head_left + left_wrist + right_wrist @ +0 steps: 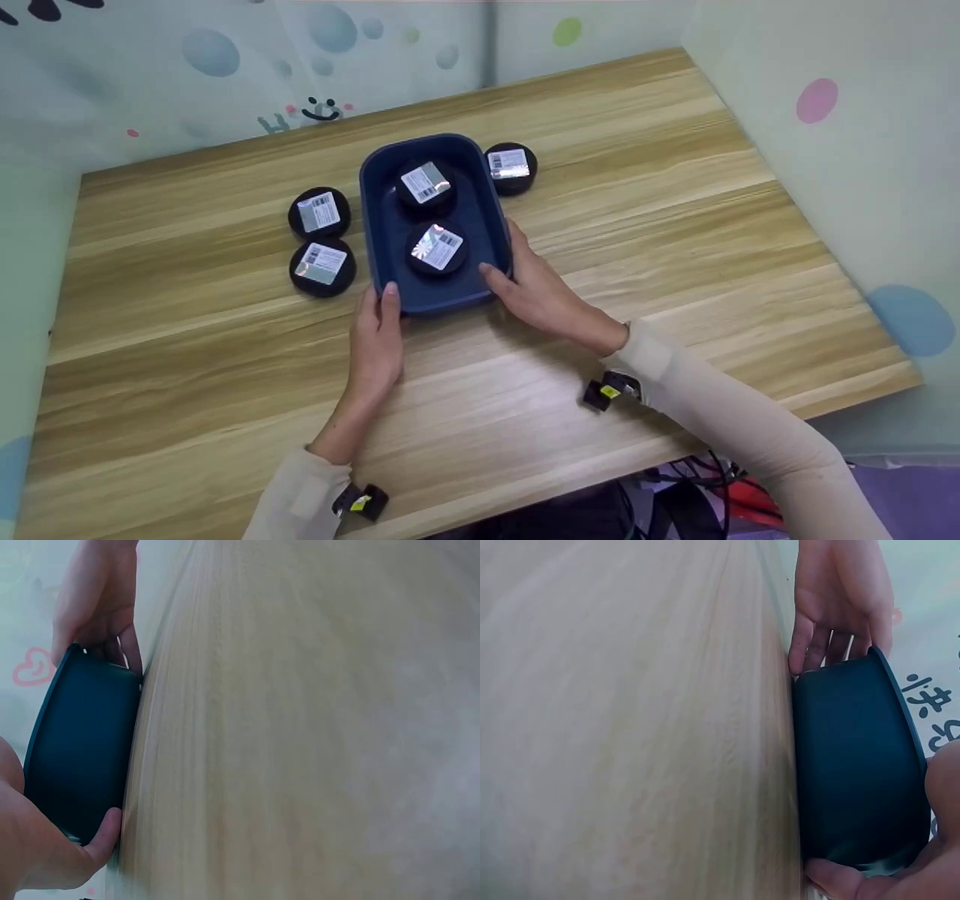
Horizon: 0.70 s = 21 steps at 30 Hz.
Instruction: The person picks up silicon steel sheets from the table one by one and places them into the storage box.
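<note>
Cables (694, 480) below the near edge of the counter (675, 187); a wrist camera (609, 390) on the right sleeve, another on the left.

Left hand (375, 341) clamped on the tray's near left corner, thumb up at the rim; right hand (544, 292) clamped on the right side close to the near corner, thumb over the rim, fingers outside; paired grip presumably keeps the tray level and its load from sliding.

Tray (450, 306) mid-counter, upright, open side up; wrist views show its base at or just above the surface, contact cannot be told; inside, a near disc (436, 249) and a far disc (424, 184), labels up; whether anything lies beneath the latter, unclear.

Two left discs (322, 267) on the counter, side by side; right disc (510, 169) tight against the tray's far right side, so likely in the way of any rightward shift; patterned wall (397, 67) behind.
</note>
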Each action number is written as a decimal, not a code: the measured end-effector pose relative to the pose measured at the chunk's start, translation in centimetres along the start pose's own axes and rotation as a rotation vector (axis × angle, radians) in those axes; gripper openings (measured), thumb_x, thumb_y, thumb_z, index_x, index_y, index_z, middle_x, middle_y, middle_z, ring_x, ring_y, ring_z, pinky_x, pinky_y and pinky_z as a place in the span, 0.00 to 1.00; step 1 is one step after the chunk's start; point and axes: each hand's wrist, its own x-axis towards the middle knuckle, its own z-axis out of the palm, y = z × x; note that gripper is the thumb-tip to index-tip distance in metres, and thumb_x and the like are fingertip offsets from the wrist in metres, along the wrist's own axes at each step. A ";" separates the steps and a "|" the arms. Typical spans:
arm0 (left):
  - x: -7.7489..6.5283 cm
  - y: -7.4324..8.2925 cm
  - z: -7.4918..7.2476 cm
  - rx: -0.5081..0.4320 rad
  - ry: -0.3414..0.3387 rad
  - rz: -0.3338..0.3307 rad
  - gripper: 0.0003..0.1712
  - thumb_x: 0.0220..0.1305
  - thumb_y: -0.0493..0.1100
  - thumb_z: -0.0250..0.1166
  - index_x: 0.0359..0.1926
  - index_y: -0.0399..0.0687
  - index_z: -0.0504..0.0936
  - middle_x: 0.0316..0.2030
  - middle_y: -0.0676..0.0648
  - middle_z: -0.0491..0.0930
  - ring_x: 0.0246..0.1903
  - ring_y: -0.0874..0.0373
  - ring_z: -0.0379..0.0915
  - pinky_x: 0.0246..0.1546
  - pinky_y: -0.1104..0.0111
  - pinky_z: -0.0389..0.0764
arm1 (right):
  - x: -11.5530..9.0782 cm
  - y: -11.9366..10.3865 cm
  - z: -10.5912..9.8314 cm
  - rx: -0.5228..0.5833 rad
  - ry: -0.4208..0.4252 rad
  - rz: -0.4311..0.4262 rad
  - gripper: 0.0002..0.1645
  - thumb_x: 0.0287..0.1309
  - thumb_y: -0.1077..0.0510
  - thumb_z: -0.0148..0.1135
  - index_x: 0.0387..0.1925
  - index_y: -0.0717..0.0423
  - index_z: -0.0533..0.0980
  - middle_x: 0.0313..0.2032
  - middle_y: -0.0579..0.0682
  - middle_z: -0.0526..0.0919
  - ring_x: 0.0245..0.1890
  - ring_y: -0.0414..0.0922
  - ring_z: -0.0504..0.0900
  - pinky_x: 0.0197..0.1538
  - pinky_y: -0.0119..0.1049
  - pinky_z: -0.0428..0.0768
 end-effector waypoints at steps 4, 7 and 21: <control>0.1 -0.1 0.0 -0.009 -0.012 -0.013 0.26 0.81 0.49 0.43 0.71 0.40 0.66 0.63 0.38 0.72 0.62 0.50 0.68 0.66 0.56 0.71 | -0.2 0.1 0.0 -0.019 0.008 0.007 0.44 0.71 0.52 0.52 0.79 0.51 0.45 0.66 0.63 0.74 0.63 0.51 0.76 0.71 0.47 0.70; 0.1 -0.1 -0.1 -0.015 -0.022 -0.022 0.26 0.81 0.49 0.43 0.71 0.41 0.66 0.65 0.38 0.71 0.64 0.50 0.68 0.67 0.55 0.71 | -0.2 0.2 0.0 -0.027 0.008 0.002 0.43 0.71 0.52 0.52 0.79 0.52 0.46 0.64 0.64 0.75 0.62 0.52 0.77 0.70 0.47 0.71; 0.5 0.0 -0.7 -0.164 -0.069 -0.056 0.26 0.80 0.46 0.48 0.71 0.37 0.65 0.64 0.35 0.74 0.61 0.48 0.74 0.58 0.63 0.81 | -0.6 0.2 0.3 0.050 0.013 0.030 0.36 0.70 0.54 0.51 0.75 0.55 0.53 0.18 0.47 0.75 0.14 0.42 0.75 0.28 0.35 0.75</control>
